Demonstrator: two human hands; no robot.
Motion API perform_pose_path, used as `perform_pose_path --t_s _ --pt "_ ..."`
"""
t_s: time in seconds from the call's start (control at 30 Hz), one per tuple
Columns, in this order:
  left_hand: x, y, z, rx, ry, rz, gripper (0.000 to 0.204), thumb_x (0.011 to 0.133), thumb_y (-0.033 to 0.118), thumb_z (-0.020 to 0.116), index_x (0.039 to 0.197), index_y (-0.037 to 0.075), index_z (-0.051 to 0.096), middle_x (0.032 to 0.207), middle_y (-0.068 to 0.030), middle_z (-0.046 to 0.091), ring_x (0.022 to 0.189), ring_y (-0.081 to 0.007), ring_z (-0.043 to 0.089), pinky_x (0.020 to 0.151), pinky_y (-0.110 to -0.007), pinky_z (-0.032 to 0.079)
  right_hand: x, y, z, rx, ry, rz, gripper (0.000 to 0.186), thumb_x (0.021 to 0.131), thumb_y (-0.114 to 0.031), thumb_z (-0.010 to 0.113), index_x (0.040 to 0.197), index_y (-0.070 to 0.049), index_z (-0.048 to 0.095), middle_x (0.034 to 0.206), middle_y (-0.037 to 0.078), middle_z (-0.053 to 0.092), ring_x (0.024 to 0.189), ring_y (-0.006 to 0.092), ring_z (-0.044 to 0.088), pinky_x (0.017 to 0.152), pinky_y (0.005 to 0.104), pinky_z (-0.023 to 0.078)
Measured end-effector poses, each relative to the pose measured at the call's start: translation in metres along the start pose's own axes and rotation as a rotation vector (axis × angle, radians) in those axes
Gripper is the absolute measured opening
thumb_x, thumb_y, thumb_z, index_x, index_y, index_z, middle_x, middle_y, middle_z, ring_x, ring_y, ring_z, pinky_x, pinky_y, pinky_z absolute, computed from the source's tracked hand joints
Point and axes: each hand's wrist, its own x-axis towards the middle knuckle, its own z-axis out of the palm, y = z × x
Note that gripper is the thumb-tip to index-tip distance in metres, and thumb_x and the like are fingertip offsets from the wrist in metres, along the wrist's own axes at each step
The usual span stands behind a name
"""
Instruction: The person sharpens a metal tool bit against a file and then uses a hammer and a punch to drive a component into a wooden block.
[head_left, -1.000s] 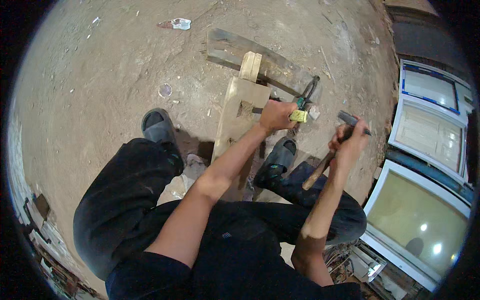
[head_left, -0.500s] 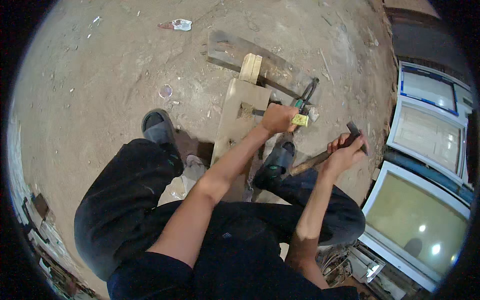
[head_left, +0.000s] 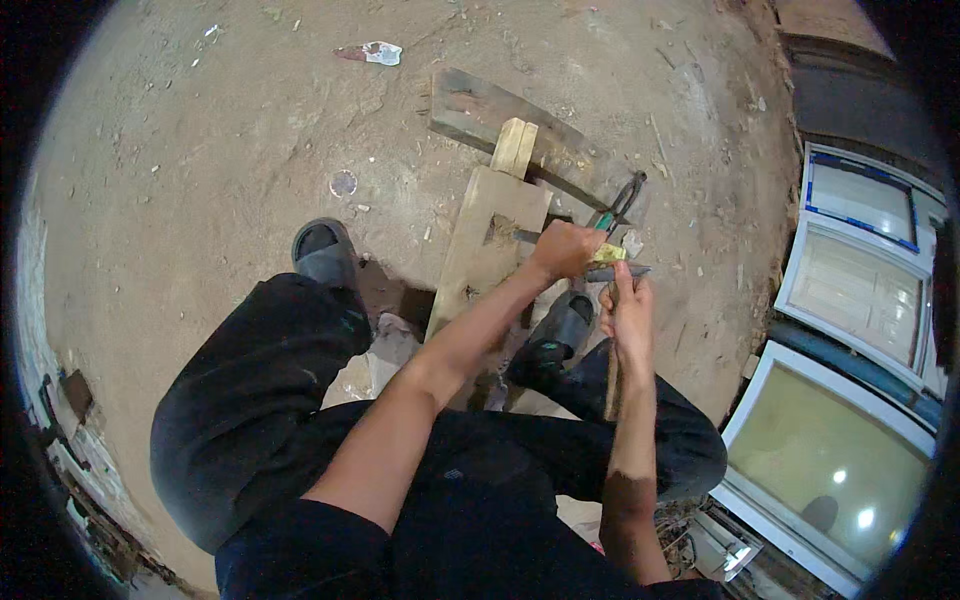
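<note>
My left hand is wrapped round a chisel with a yellow handle. Its dark blade points left at a rough notch cut into a pale wooden board. In my right hand is a hammer, gripped close under its dark head; the wooden handle hangs down along my forearm. The hammer head lies right at the chisel's butt end; whether they touch I cannot tell. A tool with long dark arms and a green part lies just beyond my left hand.
A small wood block bridges the pale board and a weathered plank on the dirt floor. My sandalled feet flank the board. White-framed window panels lean at the right. A crumpled wrapper lies far off.
My right hand has swung the hammer left and inward, from out at the right to the chisel's butt. My left hand keeps its grip on the chisel. The view has shifted slightly.
</note>
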Motion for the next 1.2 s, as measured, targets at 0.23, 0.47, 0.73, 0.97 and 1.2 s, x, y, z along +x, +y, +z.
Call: perform_pose_path --t_s 0.23,0.47,0.73,0.97,1.2 --pt "0.000 0.004 -0.008 -0.006 -0.038 -0.014 0.031 0.064 0.031 0.074 0.076 0.010 0.054 0.068 -0.0077 0.063 0.063 -0.0302 0.066 0.053 -0.044 0.050 -0.026 -0.017 0.013 0.529 0.479 -0.445 0.044 0.103 -0.044 0.040 0.121 -0.005 0.048 0.062 -0.001 0.037 0.045 0.0071 0.033 0.038 0.0244 0.025" --pt "0.002 0.004 -0.008 -0.003 0.004 -0.021 0.028 0.068 0.034 0.071 0.075 0.012 0.055 0.066 -0.0071 0.062 0.064 -0.0289 0.065 0.052 -0.044 0.048 0.007 -0.010 -0.011 0.459 0.800 -0.483 0.040 0.102 -0.046 0.039 0.104 -0.008 0.050 0.062 -0.003 0.039 0.047 0.0070 0.036 0.038 0.0232 0.027" --pt "0.003 0.003 -0.004 -0.039 -0.050 -0.027 0.027 0.069 0.034 0.070 0.078 0.012 0.055 0.069 -0.0087 0.064 0.065 -0.0307 0.066 0.052 -0.045 0.048 0.015 -0.014 -0.028 0.555 0.564 -0.482 0.034 0.101 -0.042 0.047 0.101 -0.009 0.049 0.062 -0.004 0.041 0.044 0.0066 0.034 0.038 0.0231 0.026" --pt "0.005 0.004 -0.004 0.027 -0.139 -0.065 0.029 0.069 0.035 0.070 0.079 0.012 0.055 0.068 -0.0085 0.063 0.066 -0.0312 0.066 0.053 -0.045 0.049 0.023 0.004 -0.043 0.409 0.370 -0.245 0.038 0.101 -0.044 0.047 0.082 -0.011 0.044 0.062 -0.003 0.040 0.045 0.0071 0.035 0.038 0.0238 0.028" --pt "0.006 0.003 0.000 0.037 -0.170 -0.088 0.029 0.071 0.035 0.071 0.079 0.011 0.055 0.073 -0.0076 0.065 0.066 -0.0311 0.066 0.054 -0.045 0.050 0.031 0.005 -0.025 0.372 0.251 -0.117 0.037 0.102 -0.042 0.044 0.081 -0.012 0.041 0.059 -0.003 0.038 0.043 0.0065 0.030 0.038 0.0232 0.026"
